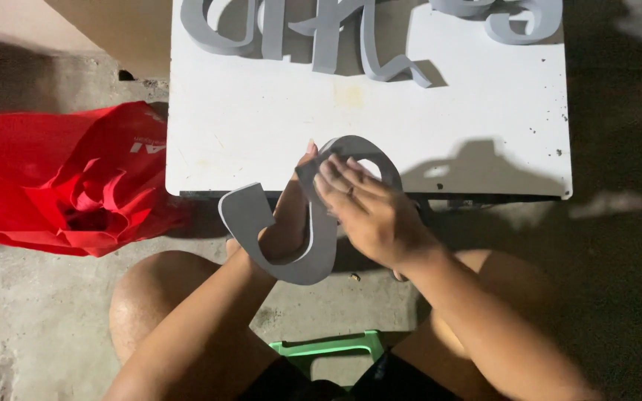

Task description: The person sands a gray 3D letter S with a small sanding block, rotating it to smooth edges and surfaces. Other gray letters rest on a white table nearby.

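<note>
Both hands are on one grey foam letter shape (313, 238) – a thick curvy cut-out with a hooked tail at lower left and a closed loop at the top. It is held in the air just off the near edge of the white table (261, 134), the loop overlapping the table edge, the tail hanging over the concrete floor (31, 312).

Left hand (287, 223) is behind and under the piece, fingers wrapped round its middle stem, gripping it; a fingertip shows above the top edge. Right hand (369, 212) lies on the front of the loop, fingers (336, 174) stretched flat and pressed against the grey face – not curled round it. Slight motion blur on those fingertips.

More grey letter shapes (336, 37) lie at the far side of the table, well apart from the held one, cut off by the frame. A crumpled red bag (68, 178) sits on the floor left of the table. A green stool (328, 347) shows between the person's bare knees
</note>
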